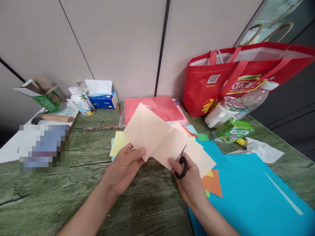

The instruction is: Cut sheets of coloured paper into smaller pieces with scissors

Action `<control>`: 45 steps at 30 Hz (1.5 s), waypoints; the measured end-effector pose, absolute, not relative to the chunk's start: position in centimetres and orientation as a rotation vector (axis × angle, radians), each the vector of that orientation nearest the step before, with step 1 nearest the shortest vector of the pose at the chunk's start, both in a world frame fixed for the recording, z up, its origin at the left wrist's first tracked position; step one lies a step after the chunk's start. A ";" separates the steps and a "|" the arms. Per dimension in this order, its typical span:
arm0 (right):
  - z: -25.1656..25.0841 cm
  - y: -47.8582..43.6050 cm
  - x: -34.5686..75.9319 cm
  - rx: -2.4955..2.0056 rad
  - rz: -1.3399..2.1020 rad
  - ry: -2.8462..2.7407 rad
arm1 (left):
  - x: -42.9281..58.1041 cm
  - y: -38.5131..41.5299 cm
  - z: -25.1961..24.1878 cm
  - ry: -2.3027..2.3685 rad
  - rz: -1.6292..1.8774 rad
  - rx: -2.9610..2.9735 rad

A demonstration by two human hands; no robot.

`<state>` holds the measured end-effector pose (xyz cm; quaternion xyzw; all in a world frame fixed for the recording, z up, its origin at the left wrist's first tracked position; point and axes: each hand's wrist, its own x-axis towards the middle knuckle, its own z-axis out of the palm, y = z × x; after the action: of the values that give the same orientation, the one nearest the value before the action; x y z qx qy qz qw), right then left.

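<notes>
A creased sheet of pale peach paper (147,131) is held up above the table between both hands. My left hand (124,167) pinches its lower left edge, thumb on top. My right hand (188,177) grips the paper's right part and also has the black-handled scissors (181,167) around its fingers, their blades pointing up over the paper. Behind it lie more pale sheets, a yellow sheet (117,144) and an orange piece (213,184).
Large blue paper (246,190) covers the right side. A red bag (201,82), white mug (219,114) and green box (233,130) stand behind it. At the back are a pink-red folder (157,106), tissue box (102,100) and white bottle (82,102). A hammer (56,118) lies left.
</notes>
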<state>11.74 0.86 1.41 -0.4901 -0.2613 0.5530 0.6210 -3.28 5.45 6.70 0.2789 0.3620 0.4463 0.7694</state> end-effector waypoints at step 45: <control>1.4 -0.8 10.6 -0.922 1.627 -1.126 | -0.7 2.1 2.5 1.209 1.212 0.588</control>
<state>10.61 -0.82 1.43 -0.3747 -0.4578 0.6614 0.4610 -0.72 2.15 2.48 0.2554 0.5255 0.5264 0.6177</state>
